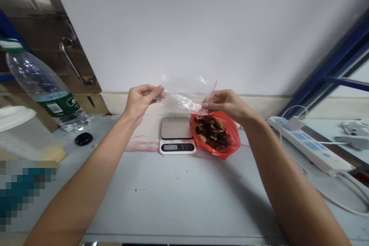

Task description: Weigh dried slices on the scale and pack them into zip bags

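Note:
Between my two hands a clear plastic bag (184, 94) is stretched above the table, with a thin red line at its right edge. My left hand (141, 100) pinches its left side, and my right hand (223, 102) pinches the right side. Below the bag sits a small digital scale (175, 127), its display lit and nothing on its plate. An open red plastic bag (235, 138) stands against the scale's right side, under my right hand. Dark brown dried slices (215, 130) fill it. Left of the scale lies a stack of clear bags with red edges (142, 145).
At the left stand a large water bottle (46, 84) and a white-lidded container (20, 134), near a small black round object (83, 138). A white power strip (311, 144) with cables lies at the right. A white wall (201, 27) rises behind the table (173, 207).

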The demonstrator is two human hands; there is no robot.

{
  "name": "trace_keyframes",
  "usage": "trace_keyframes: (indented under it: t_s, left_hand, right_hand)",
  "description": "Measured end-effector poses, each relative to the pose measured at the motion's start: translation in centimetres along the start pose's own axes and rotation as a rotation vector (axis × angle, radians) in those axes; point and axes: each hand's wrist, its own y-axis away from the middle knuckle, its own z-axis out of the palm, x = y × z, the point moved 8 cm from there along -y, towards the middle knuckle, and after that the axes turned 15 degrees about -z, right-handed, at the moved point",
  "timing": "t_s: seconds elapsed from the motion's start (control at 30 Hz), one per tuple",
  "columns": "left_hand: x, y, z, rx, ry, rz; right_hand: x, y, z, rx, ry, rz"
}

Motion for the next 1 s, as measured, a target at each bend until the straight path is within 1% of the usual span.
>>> trace_keyframes:
  t_s: [0.1,0.17,0.23,0.27,0.3,0.37,0.43,0.47,0.53,0.57,0.63,0.8,0.9,1.0]
  left_hand:
    - [-1.6,0.0,-3.3,0.044,-0.063,-0.063]
    - [-2.8,0.0,-6.1,0.104,-0.136,-0.099]
    - [-4.1,0.2,-9.3,0.220,-0.161,-0.124]
    - [-4.7,0.3,-10.7,0.274,-0.165,-0.137]
    - [-5.4,0.3,-11.9,0.301,-0.176,-0.162]
    - [-6.7,0.2,-13.4,0.303,-0.218,-0.201]
    - [-7.5,0.0,-14.1,0.285,-0.262,-0.208]
    - [-7.7,0.0,-14.3,0.280,-0.279,-0.198]
    - [-7.8,-0.1,-14.2,0.261,-0.316,-0.161]
    - [-7.8,0.0,-13.8,0.239,-0.341,-0.138]
    - [-7.8,0.1,-12.5,0.162,-0.404,-0.093]
    - [-9.4,0.4,-7.5,-0.161,-0.675,-0.037]
    - [-10.3,-0.1,-6.0,-0.243,-0.822,-0.032]
    - [-11.1,-0.9,-4.9,-0.307,-0.997,-0.064]
  right_hand:
    - [-1.1,-0.6,0.7,0.100,0.036,-0.067]
    - [-2.2,-1.2,1.5,0.178,0.150,-0.130]
    - [-3.9,-2.2,3.4,0.201,0.335,-0.233]
    - [-4.9,-2.8,5.0,0.170,0.447,-0.297]
    - [-5.7,-3.4,7.1,0.092,0.566,-0.364]
    - [-6.6,-4.2,12.2,-0.137,0.792,-0.466]
    - [-6.1,-4.3,17.3,-0.410,0.959,-0.501]
    - [-5.6,-3.9,19.4,-0.536,0.998,-0.508]
    - [-4.3,-2.8,22.7,-0.750,1.017,-0.479]
    - [-3.7,-2.1,23.8,-0.822,1.013,-0.461]
    - [-2.8,-1.0,24.9,-0.894,1.005,-0.431]
    - [-2.1,0.3,25.1,-0.886,1.039,-0.432]
    - [-2.2,0.8,25.3,-0.889,1.064,-0.466]
    - [-2.2,1.2,25.4,-0.891,1.069,-0.494]
